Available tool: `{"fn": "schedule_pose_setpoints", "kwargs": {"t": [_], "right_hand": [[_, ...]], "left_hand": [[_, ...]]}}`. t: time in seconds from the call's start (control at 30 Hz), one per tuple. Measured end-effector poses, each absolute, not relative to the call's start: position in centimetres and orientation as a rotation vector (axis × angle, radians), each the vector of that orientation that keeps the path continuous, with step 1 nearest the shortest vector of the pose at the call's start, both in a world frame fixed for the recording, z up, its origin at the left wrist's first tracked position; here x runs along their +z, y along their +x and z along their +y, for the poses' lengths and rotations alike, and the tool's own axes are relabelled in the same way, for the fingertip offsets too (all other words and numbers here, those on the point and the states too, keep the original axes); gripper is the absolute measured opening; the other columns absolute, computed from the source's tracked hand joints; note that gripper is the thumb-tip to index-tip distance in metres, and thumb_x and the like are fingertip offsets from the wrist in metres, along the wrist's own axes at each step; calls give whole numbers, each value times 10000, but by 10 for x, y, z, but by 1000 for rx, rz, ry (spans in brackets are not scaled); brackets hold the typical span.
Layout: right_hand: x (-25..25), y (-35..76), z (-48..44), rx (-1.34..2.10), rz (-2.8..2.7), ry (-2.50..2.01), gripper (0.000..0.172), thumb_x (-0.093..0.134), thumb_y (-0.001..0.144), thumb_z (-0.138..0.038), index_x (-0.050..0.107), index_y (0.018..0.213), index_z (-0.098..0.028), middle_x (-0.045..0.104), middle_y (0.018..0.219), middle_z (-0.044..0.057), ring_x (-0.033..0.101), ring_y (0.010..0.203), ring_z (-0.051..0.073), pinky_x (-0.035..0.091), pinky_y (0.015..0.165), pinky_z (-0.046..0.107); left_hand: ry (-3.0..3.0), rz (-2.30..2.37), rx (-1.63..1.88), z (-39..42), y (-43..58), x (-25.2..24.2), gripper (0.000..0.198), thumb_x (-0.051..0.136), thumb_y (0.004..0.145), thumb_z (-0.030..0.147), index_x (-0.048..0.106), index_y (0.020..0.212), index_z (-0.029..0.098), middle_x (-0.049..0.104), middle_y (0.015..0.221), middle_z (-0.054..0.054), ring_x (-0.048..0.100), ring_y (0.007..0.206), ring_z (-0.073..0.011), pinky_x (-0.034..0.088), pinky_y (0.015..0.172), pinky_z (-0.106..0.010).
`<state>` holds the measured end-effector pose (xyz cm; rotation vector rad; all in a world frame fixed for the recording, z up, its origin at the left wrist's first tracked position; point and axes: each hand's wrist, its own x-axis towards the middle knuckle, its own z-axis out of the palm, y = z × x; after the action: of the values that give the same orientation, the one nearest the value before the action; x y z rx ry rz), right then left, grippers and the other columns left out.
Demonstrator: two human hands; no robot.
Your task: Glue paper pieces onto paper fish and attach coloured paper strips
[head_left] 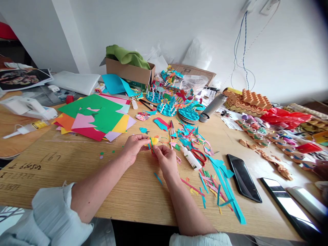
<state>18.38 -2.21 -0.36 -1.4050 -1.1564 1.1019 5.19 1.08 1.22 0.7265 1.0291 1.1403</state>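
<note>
— Beyond the wooden desk (pixel 133 194), white wall (pixel 159 24). In the fingers (pixel 140 137)?
— Pinched between left hand (pixel 132 150) and right hand (pixel 167 163): a yellow paper piece (pixel 154 140) with a green strip (pixel 151 142), seemingly unfinished.
— Done already?
— At eleven o'clock, a cut blue fish (pixel 144 130); at one, decorated blue stands (pixel 166 109). Remaining, probably: loose strips (pixel 213 187) at four.

Yellow on the paper piece (pixel 154 140) at frame centre, banded green and perhaps blue, though half hidden. Green, pink, orange and red across the paper sheets (pixel 107 118), left of centre. Turquoise on the discs (pixel 188 112), upper centre. Red on the scissor handles (pixel 204 158), right of centre.
</note>
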Motion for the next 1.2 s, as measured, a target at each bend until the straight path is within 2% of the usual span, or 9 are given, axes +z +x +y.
{"fn": "schedule_pose_setpoints", "kwargs": {"t": [0.2,0.37,0.57,0.77,0.87,1.03,1.2], "right_hand": [[-3,183,-22,1135,-1149,-1397,388,678,701,-531,569,592,-175,516,523,-22,357,492,88,236,470,246],[-2,183,-22,1150,-1139,-1397,371,695,673,-514,565,605,-173,529,537,-18,370,500,88,245,469,240],[3,183,-23,1095,-1096,-1406,403,689,674,-563,585,652,-174,448,504,-57,331,482,82,231,461,240],[3,181,-22,1178,-1069,-1374,407,700,643,-544,643,754,-157,529,536,-35,359,495,93,234,465,247],[1,181,-22,1220,-1064,-1354,380,708,641,-530,628,704,-163,525,518,-37,347,479,87,204,459,246],[-1,181,-22,1250,-1040,-1344,343,728,622,-470,537,593,-186,424,449,-75,264,447,63,153,455,242],[-2,181,-21,1277,-1025,-1312,295,717,624,-418,539,594,-185,457,436,-70,278,429,59,159,454,236]], "left_hand": [[718,1023,1141,10,51,12,260,816,500,272,686,677,133,724,715,-52,652,653,-168,527,676,-315],[705,1029,1141,10,51,13,261,812,490,269,688,675,132,726,706,-50,653,659,-166,528,669,-305],[688,1028,1146,11,52,14,257,808,468,268,679,647,138,715,669,-32,634,621,-148,515,629,-286],[703,1035,1146,11,53,13,232,801,460,261,685,621,141,713,665,-31,614,638,-138,486,620,-265],[708,1031,1134,11,54,12,236,805,455,261,696,626,141,718,677,-37,617,657,-146,482,626,-267],[712,993,1112,10,56,9,232,814,462,250,707,632,135,710,676,-35,617,669,-145,487,641,-267],[694,990,1106,9,56,10,236,813,455,240,707,636,131,706,676,-37,620,661,-147,496,636,-268]]}}
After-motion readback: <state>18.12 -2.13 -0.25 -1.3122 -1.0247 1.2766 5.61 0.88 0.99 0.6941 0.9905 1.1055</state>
